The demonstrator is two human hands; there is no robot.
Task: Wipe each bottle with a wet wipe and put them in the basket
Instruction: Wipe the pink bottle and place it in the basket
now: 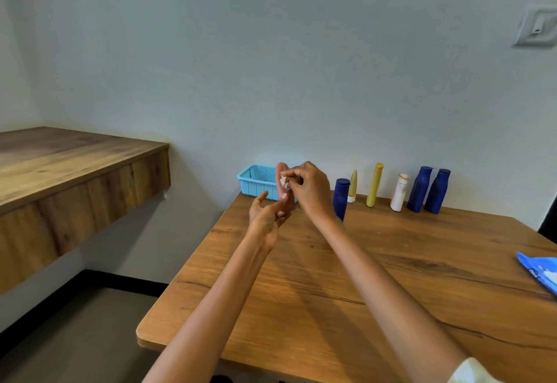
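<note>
- Wiping is under way on a pink bottle (pixel 282 185), held upright above the table's far left corner, in front of the blue basket (pixel 256 182)
- Left hand (pixel 268 217) holds the bottle at its lower end; the thumb stands out straight, the fingers curl up to the base, the exact grip partly hidden
- Right hand (pixel 310 188) pinches a crumpled wet wipe (pixel 284 181) against the bottle's upper side, fingers curled round the wad
- Basket sits at the wall edge of the wooden table (pixel 376 277); no contents can be made out
- Six bottles wait along the wall: a blue one (pixel 340 199) just behind the right wrist, a cream one (pixel 352 186), a yellow one (pixel 374 184), a white one (pixel 398 192) and two more blue ones (pixel 428 190)
- Blue wipe packet (pixel 539 271) lies at the table's right edge
- Risk, judged: a low hold on a wet bottle may slip under wiping pressure
- Risk, judged: the right forearm could topple the nearest blue bottle when swinging back
</note>
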